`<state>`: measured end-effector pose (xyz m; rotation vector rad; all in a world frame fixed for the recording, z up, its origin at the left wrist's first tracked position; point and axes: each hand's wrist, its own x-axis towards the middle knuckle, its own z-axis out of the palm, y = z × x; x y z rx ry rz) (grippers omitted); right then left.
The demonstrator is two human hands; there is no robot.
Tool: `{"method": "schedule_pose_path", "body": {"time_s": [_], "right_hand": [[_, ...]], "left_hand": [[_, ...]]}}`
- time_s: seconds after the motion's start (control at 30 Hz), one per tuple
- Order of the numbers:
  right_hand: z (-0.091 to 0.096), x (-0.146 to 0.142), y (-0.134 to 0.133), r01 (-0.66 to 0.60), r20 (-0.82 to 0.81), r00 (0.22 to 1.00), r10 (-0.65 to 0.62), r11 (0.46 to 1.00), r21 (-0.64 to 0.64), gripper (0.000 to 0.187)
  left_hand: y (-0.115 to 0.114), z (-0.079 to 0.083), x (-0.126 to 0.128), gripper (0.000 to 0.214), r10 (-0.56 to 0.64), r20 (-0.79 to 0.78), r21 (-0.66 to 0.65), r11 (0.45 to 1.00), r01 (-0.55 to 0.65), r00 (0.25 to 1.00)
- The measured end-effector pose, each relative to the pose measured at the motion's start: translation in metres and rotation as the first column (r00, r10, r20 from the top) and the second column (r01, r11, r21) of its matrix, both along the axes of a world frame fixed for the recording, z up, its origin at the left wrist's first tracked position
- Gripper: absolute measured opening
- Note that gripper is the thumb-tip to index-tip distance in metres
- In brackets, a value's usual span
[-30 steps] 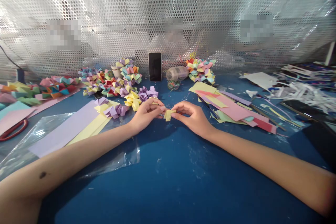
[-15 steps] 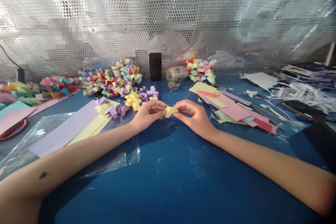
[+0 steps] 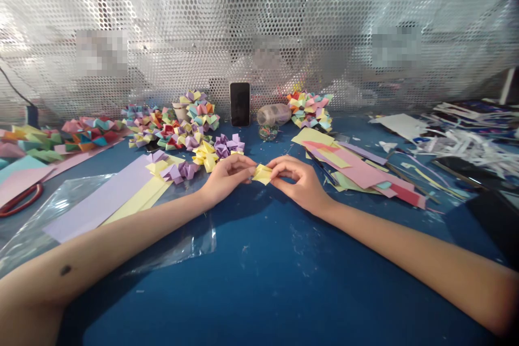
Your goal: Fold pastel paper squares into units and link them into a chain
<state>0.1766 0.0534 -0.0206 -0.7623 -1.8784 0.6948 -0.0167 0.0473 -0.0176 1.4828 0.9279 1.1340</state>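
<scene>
A small folded yellow paper piece (image 3: 262, 174) is pinched between my two hands, a little above the blue table (image 3: 259, 270). My left hand (image 3: 227, 177) grips its left end with thumb and fingertips. On the other end, my right hand (image 3: 298, 181) closes thumb against fingers. Just beyond my left hand lie folded yellow paper units (image 3: 205, 157) and folded purple paper units (image 3: 229, 146). More purple folded units (image 3: 179, 172) rest by my left wrist, near long purple paper strips (image 3: 103, 194).
A phone (image 3: 240, 104) stands upright at the back, beside a lying jar (image 3: 274, 114). Multicoloured folded-paper clusters (image 3: 310, 111) sit behind. Pink and yellow paper sheets (image 3: 357, 167) lie right, white paper scraps (image 3: 458, 146) farther right. Red-handled scissors (image 3: 22, 201) and clear plastic (image 3: 73, 194) are left.
The yellow paper piece has turned between my fingers and shows a different face. The fingers of both hands have shifted slightly on it.
</scene>
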Motion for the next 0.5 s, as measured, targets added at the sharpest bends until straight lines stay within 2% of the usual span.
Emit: {"method": "schedule_pose_path", "body": {"time_s": [0.07,0.1,0.13,0.17,0.23,0.27,0.33,0.37,0.4,0.43,0.47,0.5], "right_hand": [[0.001,0.0,0.0,0.003,0.003,1.0,-0.003,1.0,-0.001,0.003],[0.001,0.0,0.0,0.0,0.003,1.0,0.0,1.0,-0.001,0.003],[0.002,-0.001,0.0,-0.006,0.0,1.0,0.006,1.0,0.0,0.004],[0.002,-0.001,-0.001,-0.012,-0.002,1.0,0.012,1.0,0.0,0.005],[0.003,-0.001,-0.001,-0.017,0.002,1.0,0.017,1.0,-0.005,0.009],[0.002,-0.001,-0.002,-0.012,0.008,1.0,0.012,1.0,-0.016,0.011],[0.001,-0.001,-0.001,0.005,0.021,1.0,-0.004,0.998,-0.061,0.012],[-0.001,-0.001,-0.001,0.014,0.023,1.0,-0.012,0.996,-0.088,0.012],[-0.002,-0.001,0.0,0.017,0.022,1.0,-0.015,0.993,-0.116,0.013],[-0.004,-0.001,0.001,0.016,0.021,1.0,-0.013,0.99,-0.14,0.015],[-0.005,-0.001,0.003,0.009,0.024,1.0,-0.006,0.988,-0.157,0.019],[-0.006,-0.001,0.004,0.003,0.032,0.999,0.003,0.986,-0.165,0.025]], "left_hand": [[-0.005,0.0,-0.002,0.019,0.035,-0.037,0.149,0.988,-0.029,0.999],[-0.009,0.001,-0.003,0.02,0.056,-0.075,0.268,0.963,-0.034,0.996],[-0.012,0.002,-0.004,0.023,0.084,-0.134,0.402,0.915,-0.023,0.987],[-0.015,0.003,-0.005,0.027,0.112,-0.209,0.538,0.842,0.019,0.971],[-0.021,0.009,-0.003,0.031,0.153,-0.393,0.745,0.632,0.216,0.907],[-0.026,0.014,-0.001,0.03,0.166,-0.495,0.785,0.505,0.358,0.853],[-0.038,0.022,0.006,0.023,0.195,-0.683,0.729,0.249,0.638,0.704],[-0.048,0.025,0.009,0.02,0.25,-0.748,0.658,0.165,0.734,0.615],[-0.06,0.026,0.011,0.017,0.292,-0.77,0.613,0.094,0.784,0.567],[-0.074,0.025,0.011,0.015,0.3,-0.793,0.576,0.084,0.813,0.531],[-0.09,0.022,0.008,0.015,0.261,-0.825,0.544,0.123,0.83,0.502],[-0.108,0.017,0.003,0.014,0.188,-0.84,0.54,0.194,0.819,0.509]]}}
